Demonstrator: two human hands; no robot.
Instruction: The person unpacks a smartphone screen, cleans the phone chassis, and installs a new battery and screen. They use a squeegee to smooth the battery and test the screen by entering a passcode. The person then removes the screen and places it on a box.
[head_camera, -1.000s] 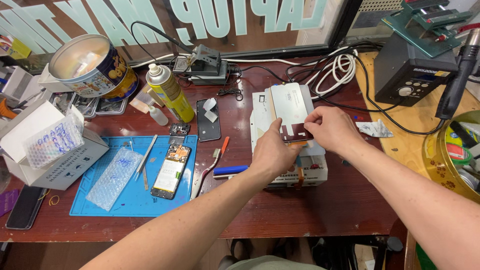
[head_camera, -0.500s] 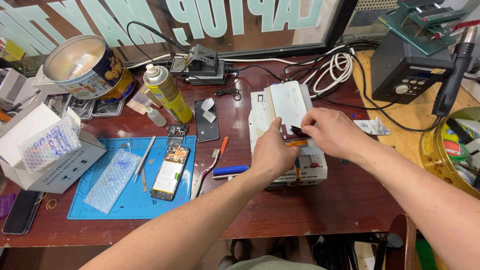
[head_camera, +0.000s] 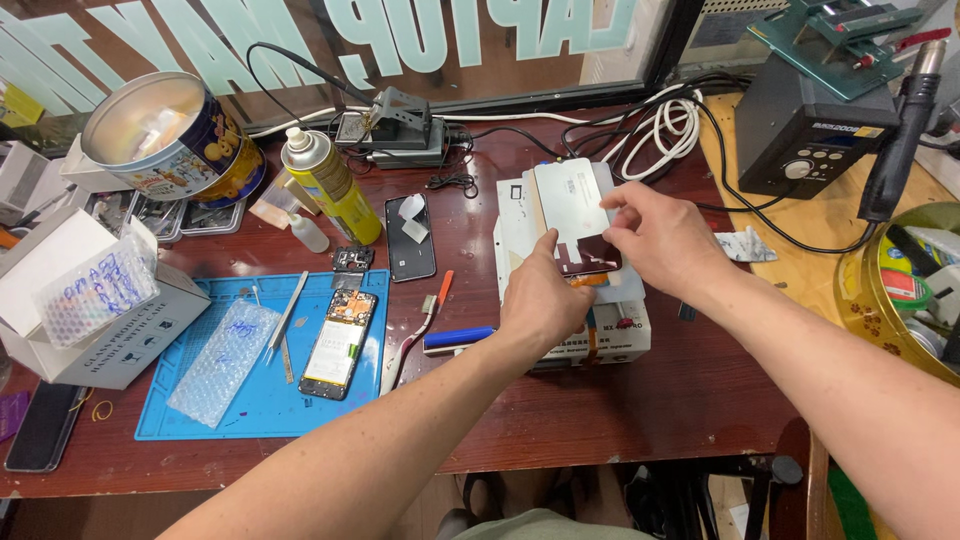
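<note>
**Bright, even bench light with some glare and edge bending**

I see the bench evenly lit from above, colours clear and shadows soft and short beneath the hands. Glare sits on the glossy wooden tabletop (head_camera: 690, 400) and inside the round tin (head_camera: 165, 135). Focus is sharp across the middle. My wide lens bows the edges, stretching both forearms near the bottom. I find no motion blur.

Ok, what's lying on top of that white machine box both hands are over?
On the white box lies a white panel with a dark piece under the fingers. The left hand and right hand cover the rest.
</note>
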